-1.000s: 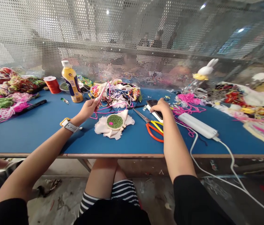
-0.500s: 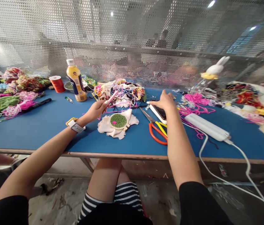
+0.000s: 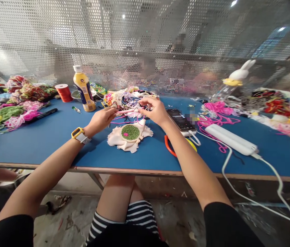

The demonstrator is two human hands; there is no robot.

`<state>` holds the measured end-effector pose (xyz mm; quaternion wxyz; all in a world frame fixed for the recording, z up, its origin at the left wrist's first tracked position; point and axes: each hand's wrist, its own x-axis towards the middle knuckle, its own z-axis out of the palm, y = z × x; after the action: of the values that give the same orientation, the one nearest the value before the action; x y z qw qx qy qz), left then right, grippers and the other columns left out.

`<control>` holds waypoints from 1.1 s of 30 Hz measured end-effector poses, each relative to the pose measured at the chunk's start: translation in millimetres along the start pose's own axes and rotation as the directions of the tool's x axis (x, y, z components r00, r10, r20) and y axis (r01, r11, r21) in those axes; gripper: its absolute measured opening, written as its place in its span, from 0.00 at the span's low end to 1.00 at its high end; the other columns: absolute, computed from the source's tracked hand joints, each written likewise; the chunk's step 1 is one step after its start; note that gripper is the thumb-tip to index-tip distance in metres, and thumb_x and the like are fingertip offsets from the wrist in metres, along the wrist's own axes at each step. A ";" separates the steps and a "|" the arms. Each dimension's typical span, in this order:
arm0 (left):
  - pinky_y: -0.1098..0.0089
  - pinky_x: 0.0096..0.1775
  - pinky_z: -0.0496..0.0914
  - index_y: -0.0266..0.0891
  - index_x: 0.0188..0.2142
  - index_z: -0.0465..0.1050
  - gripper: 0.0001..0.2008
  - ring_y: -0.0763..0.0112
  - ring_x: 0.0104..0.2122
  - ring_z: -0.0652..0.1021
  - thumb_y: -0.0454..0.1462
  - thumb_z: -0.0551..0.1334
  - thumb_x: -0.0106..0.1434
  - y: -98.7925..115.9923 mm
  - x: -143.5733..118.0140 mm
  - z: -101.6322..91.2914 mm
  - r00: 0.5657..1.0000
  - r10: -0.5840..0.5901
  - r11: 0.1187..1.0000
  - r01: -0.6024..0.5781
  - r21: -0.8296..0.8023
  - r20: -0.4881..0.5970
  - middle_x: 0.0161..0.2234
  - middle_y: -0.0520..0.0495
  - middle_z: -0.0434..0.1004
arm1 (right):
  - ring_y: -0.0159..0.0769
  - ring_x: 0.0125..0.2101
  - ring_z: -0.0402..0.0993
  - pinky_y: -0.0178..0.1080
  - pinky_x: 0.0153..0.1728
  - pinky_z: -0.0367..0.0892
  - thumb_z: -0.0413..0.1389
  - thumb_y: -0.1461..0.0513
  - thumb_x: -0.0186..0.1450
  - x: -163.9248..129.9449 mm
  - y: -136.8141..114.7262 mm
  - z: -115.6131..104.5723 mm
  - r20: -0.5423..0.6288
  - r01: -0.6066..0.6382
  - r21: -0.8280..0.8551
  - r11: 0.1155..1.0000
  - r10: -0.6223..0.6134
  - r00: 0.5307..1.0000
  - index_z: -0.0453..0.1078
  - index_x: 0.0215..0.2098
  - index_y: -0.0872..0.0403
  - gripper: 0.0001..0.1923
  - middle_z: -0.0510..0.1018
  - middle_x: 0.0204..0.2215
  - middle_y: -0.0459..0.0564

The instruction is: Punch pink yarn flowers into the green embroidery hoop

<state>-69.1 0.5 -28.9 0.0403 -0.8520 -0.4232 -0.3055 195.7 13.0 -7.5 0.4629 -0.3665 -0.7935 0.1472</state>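
Now, left hand (image 3: 101, 119): closed on pink tool (image 3: 127, 111), frame centre.
Right hand (image 3: 153, 109): pinches tool's other end.
Hoop (image 3: 130, 132): just below hands.
Open room: bare table (image 3: 39, 144) lower left, to its front edge.

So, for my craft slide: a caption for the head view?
Both hands hold a pink punch needle above a small embroidery hoop.

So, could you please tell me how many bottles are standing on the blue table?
1: a yellow bottle with a white cap stands upright at the back left, beside the red spool.
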 end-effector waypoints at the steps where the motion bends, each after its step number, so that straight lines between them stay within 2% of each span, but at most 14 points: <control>1: 0.72 0.32 0.63 0.39 0.45 0.75 0.14 0.67 0.34 0.74 0.39 0.52 0.68 -0.5 -0.2 -1.7 1.000 0.007 0.999 -0.008 0.034 0.007 0.37 0.43 0.75 | 0.46 0.47 0.71 0.50 0.51 0.64 0.64 0.51 0.58 -2.3 -4.5 1.0 0.028 0.056 -0.150 0.987 -0.052 0.998 0.76 0.43 0.54 0.19 0.76 0.42 0.55; 4: 0.72 0.29 0.60 0.41 0.44 0.77 0.14 0.69 0.30 0.73 0.41 0.54 0.68 2.7 -1.3 -7.4 0.997 0.038 0.992 -0.046 0.121 0.070 0.36 0.43 0.74 | 0.52 0.50 0.66 0.56 0.52 0.59 0.62 0.53 0.62 -10.1 -23.6 8.4 0.190 0.179 -0.450 0.875 -0.102 0.976 0.79 0.40 0.51 0.13 0.74 0.46 0.57; 6: 0.72 0.29 0.60 0.42 0.42 0.78 0.13 0.71 0.28 0.72 0.41 0.56 0.68 7.9 -1.9 -10.6 0.992 0.066 0.989 -0.080 0.123 0.111 0.35 0.44 0.73 | 0.52 0.49 0.66 0.55 0.49 0.61 0.58 0.54 0.65 -14.1 -36.4 15.6 0.287 0.212 -0.495 0.843 -0.072 0.955 0.80 0.35 0.52 0.12 0.73 0.44 0.58; 7: 0.72 0.29 0.60 0.42 0.42 0.78 0.13 0.71 0.28 0.72 0.42 0.57 0.67 10.8 -2.0 -12.1 0.989 0.082 0.990 -0.095 0.100 0.125 0.34 0.44 0.74 | 0.50 0.47 0.67 0.52 0.47 0.62 0.57 0.55 0.66 -15.1 -41.1 18.6 0.335 0.207 -0.477 0.854 -0.041 0.941 0.80 0.31 0.54 0.13 0.74 0.41 0.58; 9: 0.72 0.31 0.62 0.42 0.41 0.78 0.12 0.71 0.30 0.73 0.41 0.58 0.66 16.2 -1.4 -15.0 0.983 0.113 0.994 -0.112 -0.013 0.142 0.35 0.45 0.75 | 0.43 0.37 0.69 0.44 0.39 0.64 0.56 0.57 0.67 -15.3 -45.9 22.2 0.453 0.104 -0.353 0.930 0.072 0.889 0.76 0.24 0.57 0.17 0.73 0.31 0.56; 11: 0.73 0.31 0.64 0.41 0.44 0.77 0.12 0.72 0.29 0.72 0.40 0.59 0.65 19.6 0.0 -18.0 0.986 0.096 0.977 -0.068 -0.203 0.134 0.34 0.46 0.75 | 0.34 0.27 0.67 0.38 0.31 0.62 0.56 0.58 0.66 -14.1 -45.1 22.9 0.620 -0.103 -0.119 0.988 0.155 0.770 0.73 0.21 0.57 0.18 0.72 0.24 0.51; 12: 0.73 0.30 0.63 0.40 0.46 0.76 0.13 0.74 0.27 0.71 0.40 0.60 0.65 20.4 0.9 -19.5 0.991 0.061 0.951 -0.022 -0.310 0.119 0.32 0.47 0.75 | 0.31 0.24 0.65 0.36 0.28 0.61 0.55 0.58 0.66 -13.5 -43.6 23.0 0.688 -0.214 0.015 0.977 0.145 0.711 0.72 0.21 0.57 0.18 0.71 0.21 0.49; 13: 0.74 0.27 0.62 0.39 0.47 0.76 0.14 0.76 0.25 0.69 0.41 0.60 0.64 20.6 1.8 -21.0 0.994 0.015 0.912 0.030 -0.409 0.107 0.30 0.48 0.74 | 0.29 0.22 0.64 0.34 0.26 0.59 0.55 0.58 0.65 -13.3 -41.9 23.4 0.727 -0.307 0.143 0.941 0.110 0.677 0.71 0.21 0.57 0.17 0.72 0.21 0.47; 14: 0.74 0.25 0.60 0.37 0.47 0.75 0.15 0.77 0.22 0.66 0.42 0.60 0.64 20.3 2.7 -22.2 0.994 -0.036 0.869 0.080 -0.488 0.099 0.27 0.49 0.73 | 0.27 0.21 0.63 0.33 0.25 0.58 0.55 0.58 0.64 -13.6 -40.5 24.5 0.739 -0.375 0.254 0.891 0.071 0.670 0.71 0.21 0.57 0.17 0.72 0.20 0.47; 16: 0.75 0.22 0.56 0.34 0.43 0.77 0.16 0.79 0.19 0.62 0.44 0.60 0.65 18.5 4.2 -23.5 0.989 -0.117 0.804 0.146 -0.576 0.087 0.22 0.52 0.68 | 0.26 0.20 0.62 0.31 0.23 0.56 0.55 0.58 0.62 -15.5 -39.4 28.8 0.722 -0.461 0.396 0.794 0.041 0.690 0.71 0.21 0.58 0.15 0.72 0.19 0.46; 18: 0.75 0.22 0.55 0.33 0.38 0.78 0.16 0.80 0.19 0.61 0.44 0.59 0.65 15.5 5.4 -22.6 0.985 -0.160 0.783 0.166 -0.599 0.064 0.20 0.53 0.64 | 0.25 0.19 0.61 0.30 0.21 0.54 0.55 0.58 0.61 -18.9 -40.6 35.1 0.716 -0.518 0.454 0.725 0.048 0.696 0.73 0.23 0.58 0.13 0.71 0.18 0.45; 22: 0.75 0.21 0.54 0.33 0.35 0.76 0.13 0.80 0.19 0.61 0.43 0.61 0.64 8.7 7.0 -15.5 0.975 -0.222 0.776 0.181 -0.604 0.006 0.19 0.55 0.61 | 0.23 0.16 0.58 0.29 0.18 0.51 0.58 0.57 0.58 -25.0 -44.7 45.0 0.712 -0.581 0.512 0.632 0.066 0.699 0.74 0.27 0.59 0.11 0.70 0.17 0.42; 27: 0.75 0.21 0.54 0.33 0.33 0.74 0.11 0.80 0.18 0.61 0.40 0.60 0.65 2.3 9.3 -8.0 0.945 -0.325 0.772 0.237 -0.590 -0.045 0.18 0.55 0.61 | 0.23 0.16 0.57 0.29 0.17 0.49 0.60 0.58 0.55 -27.1 -46.7 48.0 0.719 -0.619 0.534 0.577 0.077 0.691 0.72 0.25 0.59 0.10 0.69 0.16 0.42; 33: 0.75 0.21 0.53 0.34 0.32 0.74 0.08 0.80 0.17 0.61 0.33 0.58 0.65 -9.2 10.9 -3.9 0.879 -0.448 0.792 0.304 -0.530 -0.166 0.17 0.56 0.60 | 0.22 0.17 0.56 0.29 0.17 0.50 0.59 0.59 0.54 -26.4 -48.4 47.5 0.698 -0.623 0.539 0.567 0.113 0.707 0.72 0.24 0.59 0.10 0.69 0.17 0.42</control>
<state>-72.9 12.7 -21.5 -0.1783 -0.6790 -0.4841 -0.5223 142.1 -34.2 -21.4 0.2532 -0.2447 -0.6601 0.6635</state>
